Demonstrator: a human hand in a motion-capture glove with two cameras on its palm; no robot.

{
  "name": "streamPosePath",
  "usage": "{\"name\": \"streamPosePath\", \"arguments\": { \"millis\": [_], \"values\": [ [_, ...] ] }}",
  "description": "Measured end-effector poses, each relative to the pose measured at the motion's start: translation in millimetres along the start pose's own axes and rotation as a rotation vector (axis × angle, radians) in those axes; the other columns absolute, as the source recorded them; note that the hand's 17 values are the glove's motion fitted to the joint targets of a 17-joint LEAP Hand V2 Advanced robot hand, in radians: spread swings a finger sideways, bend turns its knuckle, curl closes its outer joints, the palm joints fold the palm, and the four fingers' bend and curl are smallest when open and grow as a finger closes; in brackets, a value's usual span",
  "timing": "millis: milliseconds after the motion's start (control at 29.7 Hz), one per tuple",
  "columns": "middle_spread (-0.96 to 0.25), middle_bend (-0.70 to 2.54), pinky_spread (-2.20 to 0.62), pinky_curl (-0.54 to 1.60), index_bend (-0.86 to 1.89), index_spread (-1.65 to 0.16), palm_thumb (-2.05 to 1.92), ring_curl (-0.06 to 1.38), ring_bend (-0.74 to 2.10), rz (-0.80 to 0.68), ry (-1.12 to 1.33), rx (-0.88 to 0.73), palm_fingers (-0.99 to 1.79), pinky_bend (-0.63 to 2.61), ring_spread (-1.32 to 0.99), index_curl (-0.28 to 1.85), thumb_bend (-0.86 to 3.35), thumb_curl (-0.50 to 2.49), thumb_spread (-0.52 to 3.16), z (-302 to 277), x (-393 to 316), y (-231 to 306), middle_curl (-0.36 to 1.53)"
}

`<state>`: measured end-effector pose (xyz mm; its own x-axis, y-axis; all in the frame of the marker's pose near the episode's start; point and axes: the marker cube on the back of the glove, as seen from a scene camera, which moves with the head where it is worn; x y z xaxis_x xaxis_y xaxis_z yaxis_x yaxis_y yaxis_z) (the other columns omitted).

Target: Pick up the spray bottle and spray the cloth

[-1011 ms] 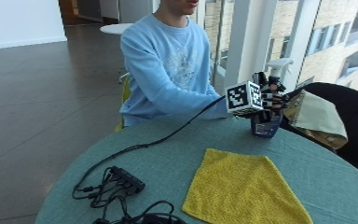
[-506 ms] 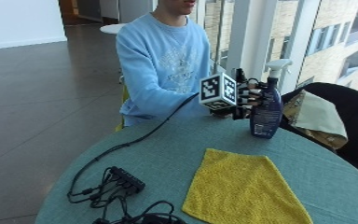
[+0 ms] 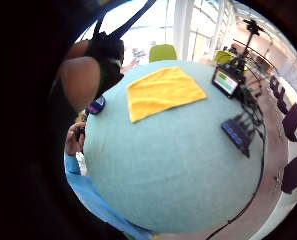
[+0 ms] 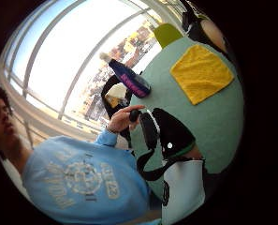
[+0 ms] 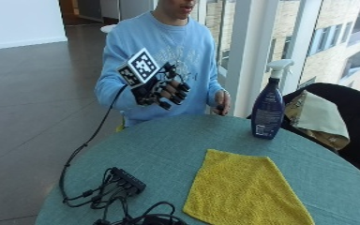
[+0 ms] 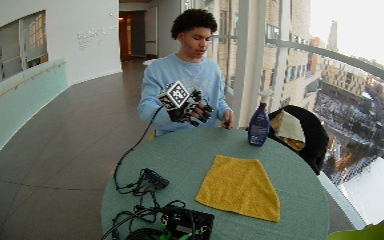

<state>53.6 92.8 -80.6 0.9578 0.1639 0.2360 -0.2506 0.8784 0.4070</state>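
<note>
Change: half a second ago the gloved right hand (image 5: 162,89) was at the spray bottle (image 5: 268,108); now it is raised in front of the person's chest, well apart from the bottle.
Hands: right hand with fingers loosely curled, holding nothing; the bare left hand (image 5: 221,102) sits at the worktop (image 5: 168,150) edge, pinching a small dark object I cannot identify.
Spray bottle: upright on the worktop near the far edge, beside a draped black chair (image 5: 348,122), untouched.
Cloth: yellow cloth (image 5: 245,192) lies flat on the worktop, nearer the camera than the bottle, apart from it.
Meaning: the pickup looks not yet done; the reach must be made again.
Views: the thumb side palm view shows the bottle (image 4: 129,78) and left hand (image 4: 122,119); the little finger side view shows the cloth (image 3: 163,91), plus cables and devices past it.
</note>
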Motion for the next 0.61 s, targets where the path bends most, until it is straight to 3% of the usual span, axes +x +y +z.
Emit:
{"name": "streamPosePath", "arguments": {
  "millis": [337,607],
  "values": [
    [-0.06,0.19,0.20,0.34,0.14,-0.31,0.65,0.33,0.31,0.069,0.227,-0.032,0.74,0.29,-0.01,0.28,-0.02,0.42,1.13,-48,69,89,0.42],
    [-0.07,0.20,0.20,0.35,0.12,-0.31,0.67,0.34,0.31,0.059,0.288,-0.070,0.73,0.29,-0.01,0.27,-0.02,0.40,1.14,-58,88,103,0.42]
  ]
}}
